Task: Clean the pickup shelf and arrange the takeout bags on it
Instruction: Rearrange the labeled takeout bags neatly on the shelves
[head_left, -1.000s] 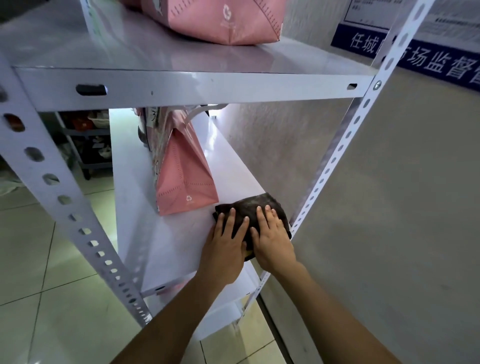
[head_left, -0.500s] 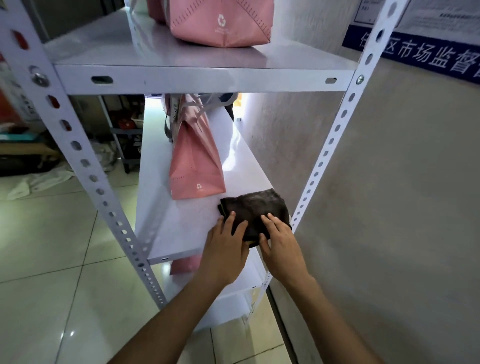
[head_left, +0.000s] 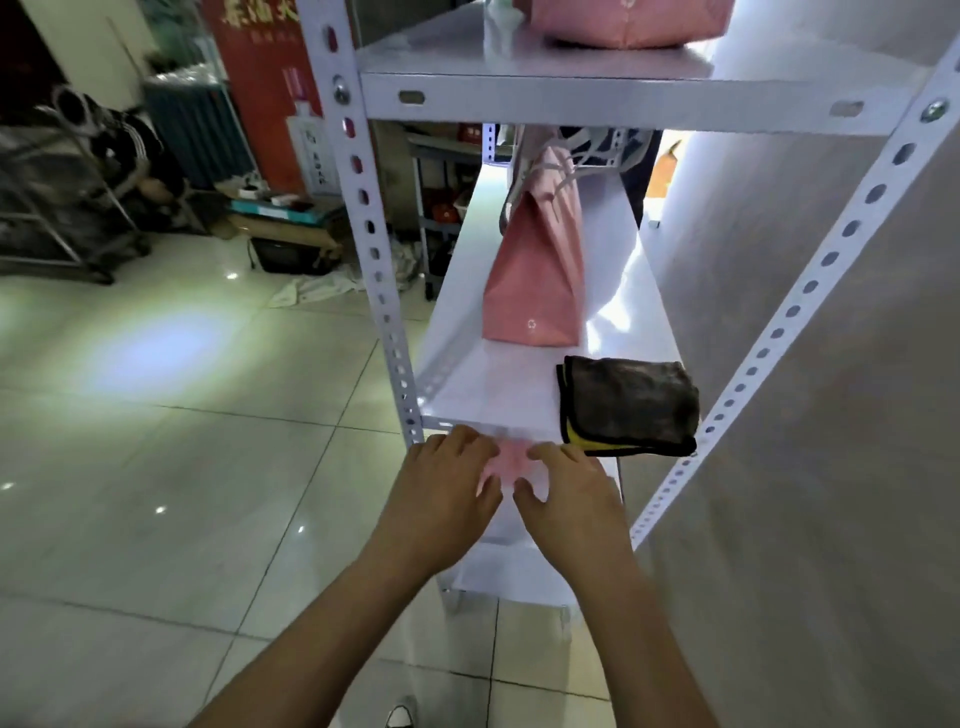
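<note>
A folded dark cloth (head_left: 628, 402) with a yellow underside lies at the near right end of the white middle shelf (head_left: 467, 384). A pink takeout bag (head_left: 535, 280) stands upright just beyond it on the same shelf. Another pink bag (head_left: 628, 21) sits on the top shelf. My left hand (head_left: 441, 488) and my right hand (head_left: 571, 493) hover side by side just below the shelf's front edge, fingers spread, touching neither cloth nor bag. Something pink (head_left: 511, 462) shows blurred between my fingers on the level below.
The rack's perforated white posts (head_left: 363, 208) frame the shelves on both sides. A beige wall (head_left: 831, 415) runs close along the right. Glossy floor tiles (head_left: 156, 441) spread left, with boxes, a cart and clutter (head_left: 280, 223) at the back.
Both hands have lifted off the cloth and drawn back toward me, below the shelf edge. The cloth stays on the shelf. The view has swung left and pulled back.
</note>
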